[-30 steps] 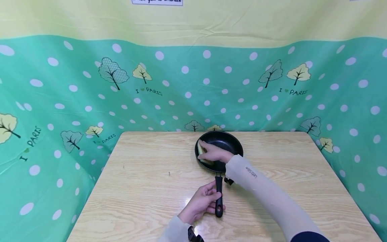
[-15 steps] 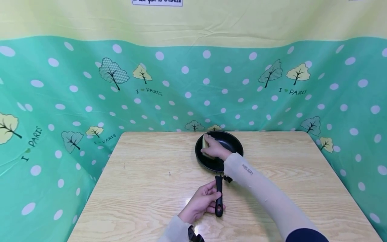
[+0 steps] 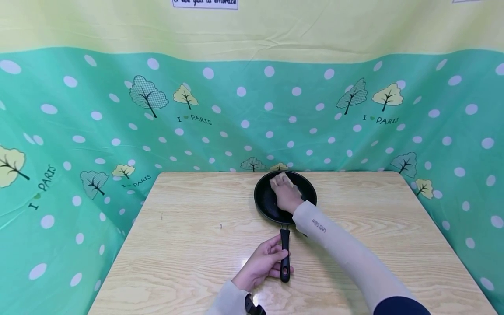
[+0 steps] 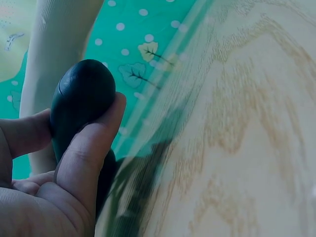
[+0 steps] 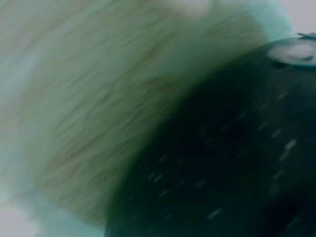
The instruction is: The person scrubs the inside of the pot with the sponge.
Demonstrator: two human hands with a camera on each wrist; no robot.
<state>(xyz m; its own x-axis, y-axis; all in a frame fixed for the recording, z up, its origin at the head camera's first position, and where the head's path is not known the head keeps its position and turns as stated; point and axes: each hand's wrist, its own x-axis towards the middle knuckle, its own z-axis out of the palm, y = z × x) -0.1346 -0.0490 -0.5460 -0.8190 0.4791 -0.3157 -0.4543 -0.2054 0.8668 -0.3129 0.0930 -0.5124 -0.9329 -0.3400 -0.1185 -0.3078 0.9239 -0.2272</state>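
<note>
A black frying pan (image 3: 269,208) lies near the table's back edge, its handle (image 3: 285,245) pointing toward me. My left hand (image 3: 260,264) grips that handle from the left. In the left wrist view the thumb (image 4: 81,163) presses along the dark handle (image 4: 81,98). Inside the pan, my right hand (image 3: 286,194) holds a pale yellowish sponge (image 3: 287,179), mostly covered by the fingers. The right wrist view is blurred. It shows the pan's dark inside (image 5: 207,158) with light specks and a metal fitting (image 5: 295,52), but neither hand nor sponge.
The wooden table (image 3: 189,245) extends on both sides of the pan. A green dotted curtain (image 3: 220,100) hangs behind the table and along its sides. My right forearm (image 3: 350,253) crosses above the table's right half.
My right hand, with the sponge, has moved from the pan's left side toward its back and middle, turning so the fingers point away. The left hand and pan have stayed put.
</note>
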